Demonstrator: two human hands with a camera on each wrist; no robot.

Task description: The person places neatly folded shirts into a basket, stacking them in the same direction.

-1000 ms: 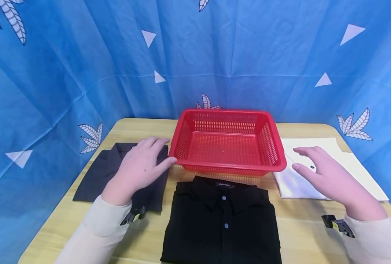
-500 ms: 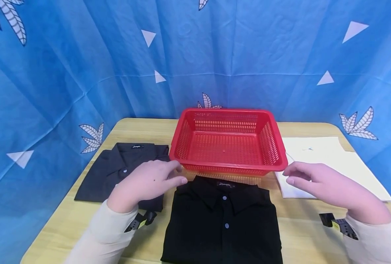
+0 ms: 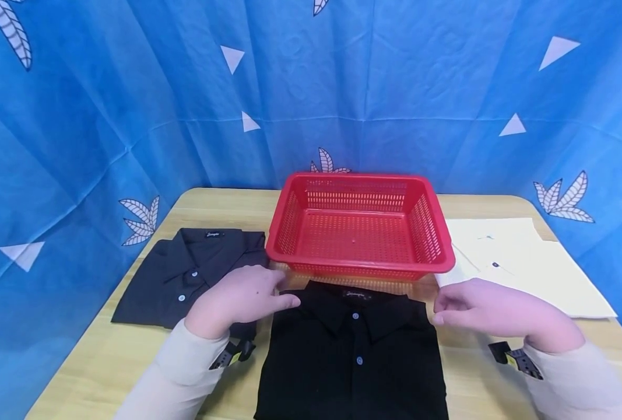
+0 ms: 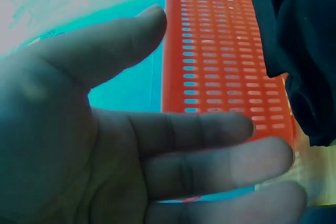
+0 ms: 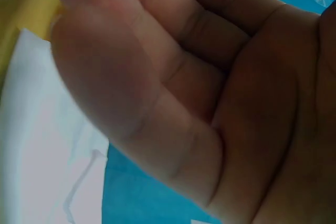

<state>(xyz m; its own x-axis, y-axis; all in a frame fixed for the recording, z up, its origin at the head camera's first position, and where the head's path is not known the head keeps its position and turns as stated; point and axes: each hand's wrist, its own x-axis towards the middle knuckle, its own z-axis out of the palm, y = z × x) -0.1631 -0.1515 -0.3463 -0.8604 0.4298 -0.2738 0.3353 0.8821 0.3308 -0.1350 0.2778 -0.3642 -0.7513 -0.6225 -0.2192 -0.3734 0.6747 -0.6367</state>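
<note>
A folded black shirt (image 3: 316, 361) with its collar toward the back lies at the front centre of the table. At its left shoulder my left hand (image 3: 242, 300) hovers, fingers extended and thumb apart; in the left wrist view nothing is in the palm (image 4: 58, 145). My right hand (image 3: 491, 309) is beside the shirt's right shoulder, with fingers loosely bent. Its palm (image 5: 257, 93) holds nothing in the right wrist view. Behind the black shirt stands a red perforated plastic basket (image 3: 358, 265) with nothing in it.
A folded dark grey shirt (image 3: 148, 286) lies left of the basket, partly under my left forearm in view. Folded white and cream garments (image 3: 557, 274) lie on the right. Blue patterned cloth (image 3: 415, 87) hangs behind the wooden table (image 3: 227, 201).
Both hands have come nearer the black shirt's shoulders: the left moved right and toward me, the right moved left and toward me. The right fingers bent more. Shirts and basket stayed put.
</note>
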